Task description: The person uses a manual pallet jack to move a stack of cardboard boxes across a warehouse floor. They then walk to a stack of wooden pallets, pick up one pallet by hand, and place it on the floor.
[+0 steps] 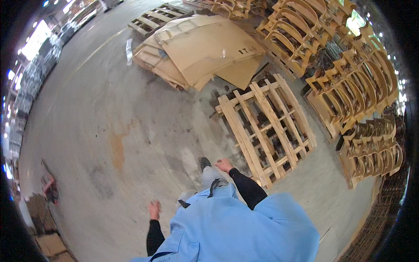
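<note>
Both of my arms hang apart from my body in black sleeves, below a light blue top. My left hand [154, 210] is over the bare concrete floor, slightly blurred, its fingers loose and nothing visible in it. My right hand [224, 166] is held forward with the fingers loosely bent and a little apart; nothing shows in it either. Nearest to that hand, just to its right, lies a wooden pallet [273, 123] made of pale slats. A dark shoe [204, 163] and a grey trouser leg are stepping forward. Neither hand touches the pallet.
Flattened cardboard sheets [207, 46] lie stacked ahead, with another wooden pallet [159, 18] behind them. Racks of curved tan parts [355, 89] line the right side. Grey concrete floor [94, 135] stretches left. Cardboard boxes [50, 244] and a red object [49, 185] are at the lower left.
</note>
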Demonstrator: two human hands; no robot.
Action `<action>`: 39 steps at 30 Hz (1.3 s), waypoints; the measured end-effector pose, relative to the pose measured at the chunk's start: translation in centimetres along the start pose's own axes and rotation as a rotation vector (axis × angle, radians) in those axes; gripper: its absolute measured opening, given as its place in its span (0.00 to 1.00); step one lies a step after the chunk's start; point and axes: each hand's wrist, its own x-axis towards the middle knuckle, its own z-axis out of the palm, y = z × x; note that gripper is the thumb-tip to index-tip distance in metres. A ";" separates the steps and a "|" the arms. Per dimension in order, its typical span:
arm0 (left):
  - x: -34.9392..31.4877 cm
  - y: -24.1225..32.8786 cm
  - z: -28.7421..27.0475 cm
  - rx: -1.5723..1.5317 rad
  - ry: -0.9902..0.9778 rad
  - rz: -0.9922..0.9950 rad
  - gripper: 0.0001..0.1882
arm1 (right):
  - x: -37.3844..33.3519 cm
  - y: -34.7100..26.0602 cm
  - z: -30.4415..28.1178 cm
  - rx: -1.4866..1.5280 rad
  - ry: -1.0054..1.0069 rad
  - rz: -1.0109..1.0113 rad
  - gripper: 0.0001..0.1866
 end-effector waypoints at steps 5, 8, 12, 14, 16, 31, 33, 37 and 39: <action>-0.3 6.1 4.9 0.170 -0.211 -0.233 0.40 | 14.1 -10.2 -10.7 0.225 0.128 -0.133 0.25; 3.9 11.1 8.1 0.248 -0.261 -0.254 0.39 | 20.6 -15.7 -16.8 0.628 0.135 -0.016 0.23; 15.2 21.2 13.0 0.233 -0.323 -0.237 0.39 | 31.4 -12.5 -20.4 0.706 0.221 0.118 0.21; 22.9 27.4 15.3 0.167 -0.306 -0.208 0.38 | 35.6 -9.8 -21.6 0.862 0.210 0.229 0.21; 30.2 33.1 16.2 0.076 -0.204 -0.118 0.37 | 37.5 -9.5 -24.1 1.028 0.079 0.488 0.26; 37.6 59.9 19.2 0.358 0.262 -0.209 0.16 | 79.9 -3.0 -24.2 1.345 0.196 0.857 0.47; 35.9 56.4 20.2 0.674 -0.054 -0.300 0.21 | 85.4 2.7 -23.5 1.219 0.218 0.758 0.49; 29.0 60.4 27.7 1.050 -0.390 -0.173 0.30 | 92.9 -0.8 -24.0 1.379 0.288 0.563 0.48; 30.9 61.9 29.3 0.689 -0.330 -0.615 0.39 | 92.7 -3.7 -25.0 1.421 0.312 0.759 0.45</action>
